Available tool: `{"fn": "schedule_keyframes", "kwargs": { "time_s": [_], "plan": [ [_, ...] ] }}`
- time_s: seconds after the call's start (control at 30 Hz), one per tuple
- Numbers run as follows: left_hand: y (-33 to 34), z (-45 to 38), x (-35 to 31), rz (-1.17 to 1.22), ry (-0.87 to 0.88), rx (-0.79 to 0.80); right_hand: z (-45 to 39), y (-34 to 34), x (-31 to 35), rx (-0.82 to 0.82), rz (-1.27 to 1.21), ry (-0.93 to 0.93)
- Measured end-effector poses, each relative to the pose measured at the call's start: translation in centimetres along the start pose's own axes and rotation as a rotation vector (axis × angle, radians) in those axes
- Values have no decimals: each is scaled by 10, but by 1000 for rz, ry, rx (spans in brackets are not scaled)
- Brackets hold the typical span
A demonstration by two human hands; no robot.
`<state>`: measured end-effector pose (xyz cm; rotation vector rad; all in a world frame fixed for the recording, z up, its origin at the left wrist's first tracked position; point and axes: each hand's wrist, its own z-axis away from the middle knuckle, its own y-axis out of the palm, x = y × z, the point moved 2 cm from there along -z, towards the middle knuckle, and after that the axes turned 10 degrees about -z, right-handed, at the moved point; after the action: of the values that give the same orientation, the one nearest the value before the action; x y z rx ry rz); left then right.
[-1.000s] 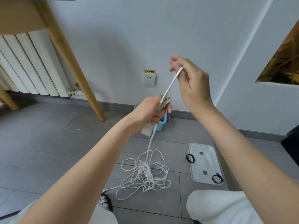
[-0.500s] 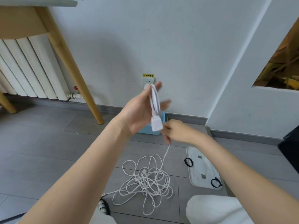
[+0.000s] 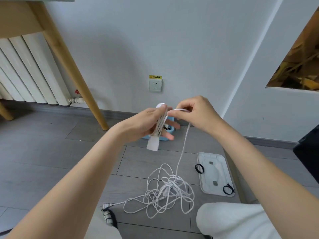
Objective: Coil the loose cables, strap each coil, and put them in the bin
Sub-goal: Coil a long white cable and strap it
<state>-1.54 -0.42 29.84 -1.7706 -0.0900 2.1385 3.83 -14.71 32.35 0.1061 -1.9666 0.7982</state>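
**Winding the white cable, loop by loop**

Here the left hand (image 3: pixel 146 125) holds a few finished loops of the white cable (image 3: pixel 159 125) across its palm, thumb pressed on them and the other fingers (image 3: pixel 170 136) spread; the plug end (image 3: pixel 152 145) hangs below it. The right hand (image 3: pixel 195 112) pinches the strand between thumb and curled fingers just beside the loops, laying a fresh turn. From there the cable drops to a tangled heap (image 3: pixel 165 190) on the floor (image 3: pixel 51 152), which holds most of its length, so the coiling looks barely begun.

To do it well, I would keep each turn the same size and feed the slack slowly, since the heap seems likely to knot if tugged. Lifting gently should let snarls fall loose.

Two black straps (image 3: pixel 199 168) (image 3: pixel 227 189) wait at the edges of a white tray (image 3: pixel 214 175), near the heap. The blue bin (image 3: pixel 170 133) sits against the wall, partly hidden behind the hands.
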Motion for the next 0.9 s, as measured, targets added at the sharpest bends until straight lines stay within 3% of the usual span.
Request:
{"fn": "schedule_keyframes", "kwargs": {
  "time_s": [0.23, 0.37, 0.4, 0.5, 0.57, 0.63, 0.73, 0.77, 0.83, 0.9],
  "plan": [
    [4, 3, -1, 299, 9, 308, 1, 9, -13, 144, -460, 120],
    [6, 5, -6, 430, -11, 319, 3, 0, -27, 304, -660, 303],
    [5, 5, -8, 484, -2, 303, 4, -1, -34, 318, -583, 360],
    [-5, 4, -11, 643, 30, 226, 14, 9, -59, 543, 85, 515],
    [-10, 3, -9, 676, 29, 147, 21, 26, -70, 703, 274, 594],
    [-13, 3, -10, 672, 32, 99, 11, 32, -61, 561, 236, 525],
    [-13, 3, -17, 647, 59, 110, -26, 3, -16, -231, -154, 141],
    [-13, 3, -18, 646, 64, 121, -33, -8, 2, -379, -309, -26],
    [-11, 2, -18, 658, 53, 125, -34, -5, 6, -385, -333, -129],
    [-11, 2, -15, 665, 37, 104, -25, 25, -20, -113, -46, 124]
  ]
}}
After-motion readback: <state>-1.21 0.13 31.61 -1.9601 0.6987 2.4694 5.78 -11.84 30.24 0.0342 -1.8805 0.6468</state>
